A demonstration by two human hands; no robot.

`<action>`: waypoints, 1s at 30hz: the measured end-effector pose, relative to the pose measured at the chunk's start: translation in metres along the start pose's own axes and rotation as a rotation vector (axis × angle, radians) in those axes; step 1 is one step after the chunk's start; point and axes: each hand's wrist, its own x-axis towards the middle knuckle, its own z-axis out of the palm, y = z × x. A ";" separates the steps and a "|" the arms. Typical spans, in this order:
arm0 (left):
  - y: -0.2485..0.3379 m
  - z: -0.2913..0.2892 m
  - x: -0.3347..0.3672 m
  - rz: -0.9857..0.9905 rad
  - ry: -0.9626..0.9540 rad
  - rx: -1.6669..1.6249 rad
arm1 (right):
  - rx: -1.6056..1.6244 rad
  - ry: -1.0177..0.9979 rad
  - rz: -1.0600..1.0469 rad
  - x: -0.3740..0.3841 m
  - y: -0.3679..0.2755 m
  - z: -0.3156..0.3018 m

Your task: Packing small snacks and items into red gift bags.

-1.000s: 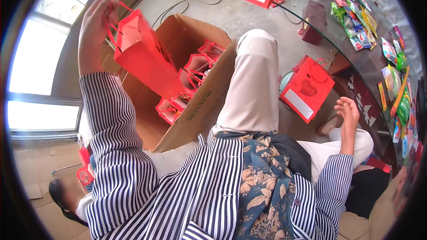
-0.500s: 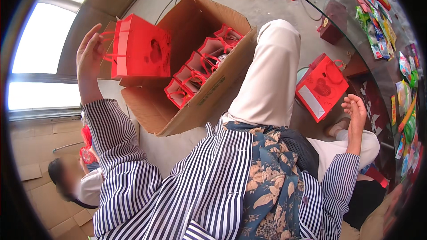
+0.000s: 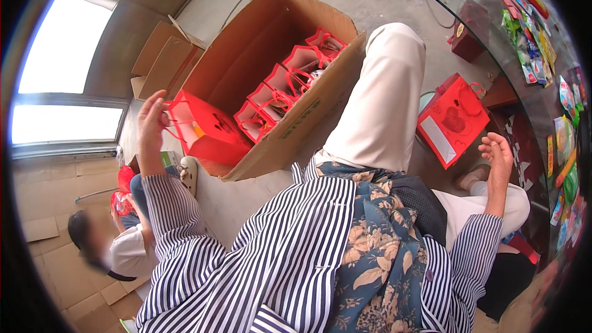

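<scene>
Left fingers (image 3: 152, 103), half-curled, at red bag (image 3: 217, 128)

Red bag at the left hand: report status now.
Left hand on handle of red bag, at left side of carton. Right hand empty. Other red bags occupy carton's right side.

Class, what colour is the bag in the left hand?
The bag is red with darker print, in the head view.

From the view's middle, the carton (image 3: 317, 100) stands at eleven o'clock, a row of bags (image 3: 265, 95) inside along its four-o'clock wall, another bag (image 3: 214, 128) at its eight-o'clock end. A single bag (image 3: 453, 117) is at three; packets (image 3: 530, 43) lie on the table (image 3: 535, 105) at two.
</scene>
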 end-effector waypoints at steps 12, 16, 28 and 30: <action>-0.133 0.052 -0.039 -0.476 -0.080 -0.231 | -0.004 0.037 -0.023 -0.003 -0.004 -0.001; -0.167 0.056 -0.046 -0.573 -0.121 -0.178 | 0.003 0.018 -0.024 -0.001 -0.001 0.002; -0.102 0.078 -0.043 -0.134 -0.249 1.128 | -0.083 -0.040 0.014 -0.007 -0.016 -0.005; -0.053 0.110 -0.040 -0.004 -0.218 1.013 | -0.186 -0.106 0.016 -0.006 -0.029 -0.009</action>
